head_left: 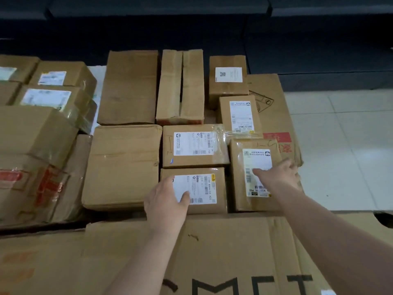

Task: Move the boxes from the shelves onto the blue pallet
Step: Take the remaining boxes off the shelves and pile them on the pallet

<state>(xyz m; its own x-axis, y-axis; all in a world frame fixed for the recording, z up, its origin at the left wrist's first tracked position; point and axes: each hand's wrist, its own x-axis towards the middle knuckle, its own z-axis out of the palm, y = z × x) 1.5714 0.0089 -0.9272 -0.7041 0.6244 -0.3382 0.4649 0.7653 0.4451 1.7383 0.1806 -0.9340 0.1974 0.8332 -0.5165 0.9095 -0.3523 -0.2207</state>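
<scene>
Several brown cardboard boxes lie side by side on flattened cardboard sheets; no blue pallet shows beneath them. My left hand rests flat on the near-left part of a small labelled box, with the thumb on its white label. My right hand holds the taller labelled box just to the right. Its thumb lies on that box's label and its fingers curl over the right edge. Both boxes stand in the nearest row and touch their neighbours.
A large plain box sits left of my left hand, and another labelled box lies behind it. Taped boxes are stacked higher at the left. A big flattened carton covers the foreground. White tiled floor lies to the right.
</scene>
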